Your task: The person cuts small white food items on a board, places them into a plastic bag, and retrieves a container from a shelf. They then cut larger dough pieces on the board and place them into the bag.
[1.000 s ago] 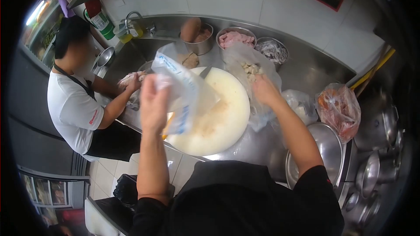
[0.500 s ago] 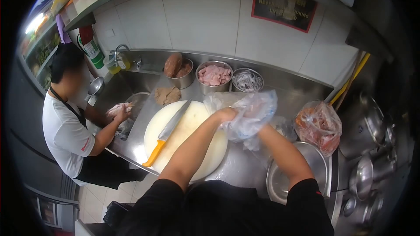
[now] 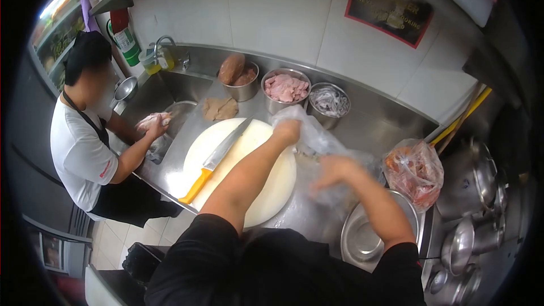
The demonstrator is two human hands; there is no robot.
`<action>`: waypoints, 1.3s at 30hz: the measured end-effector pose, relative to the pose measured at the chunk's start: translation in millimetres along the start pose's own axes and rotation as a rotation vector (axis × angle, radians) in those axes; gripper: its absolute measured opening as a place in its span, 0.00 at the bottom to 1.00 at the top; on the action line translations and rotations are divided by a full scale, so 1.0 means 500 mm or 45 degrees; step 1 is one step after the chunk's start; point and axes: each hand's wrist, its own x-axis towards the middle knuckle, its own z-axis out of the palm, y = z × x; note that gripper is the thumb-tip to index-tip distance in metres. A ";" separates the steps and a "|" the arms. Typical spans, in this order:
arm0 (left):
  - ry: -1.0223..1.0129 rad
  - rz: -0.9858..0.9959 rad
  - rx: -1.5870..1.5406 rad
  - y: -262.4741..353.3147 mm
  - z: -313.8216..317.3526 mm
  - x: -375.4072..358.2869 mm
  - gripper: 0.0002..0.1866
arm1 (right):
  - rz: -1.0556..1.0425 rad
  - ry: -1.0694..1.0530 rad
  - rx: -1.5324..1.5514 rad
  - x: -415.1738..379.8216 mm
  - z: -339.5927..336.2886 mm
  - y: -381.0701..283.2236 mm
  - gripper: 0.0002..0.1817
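Note:
A clear plastic bag (image 3: 313, 129) hangs from my left hand (image 3: 287, 130), whose fingers are closed on its upper edge above the far right rim of the round white cutting board (image 3: 266, 192). My right hand (image 3: 335, 170), blurred by motion, is just right of the board beside the bag's lower part, its fingers apart. On the board lies a large knife (image 3: 218, 158) with a yellow handle. Behind my hands stand a metal container of pale pink meat (image 3: 286, 88) and another of grey-white strips (image 3: 328, 101).
Further left are a container of brownish meat (image 3: 245, 78) and a flat brown piece (image 3: 220, 109). A tied bag of orange-red food (image 3: 413, 171) and a metal basin (image 3: 367, 243) sit right. A co-worker (image 3: 85, 147) handles raw meat over the sink (image 3: 190, 85).
My hands have moved apart; the bag, bunched between them before, now hangs stretched from my left hand. My right hand has come away from it. The camera view has shifted slightly.

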 end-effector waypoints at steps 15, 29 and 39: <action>-0.039 0.121 -0.555 -0.026 -0.070 -0.032 0.19 | 0.058 0.143 0.195 0.175 0.025 0.128 0.51; -0.536 0.292 -0.442 0.137 0.005 -0.057 0.26 | -0.205 1.516 0.912 0.162 -0.077 0.047 0.52; -0.200 -0.354 -0.742 0.078 -0.151 -0.056 0.23 | 0.043 0.813 0.850 0.031 -0.090 0.002 0.34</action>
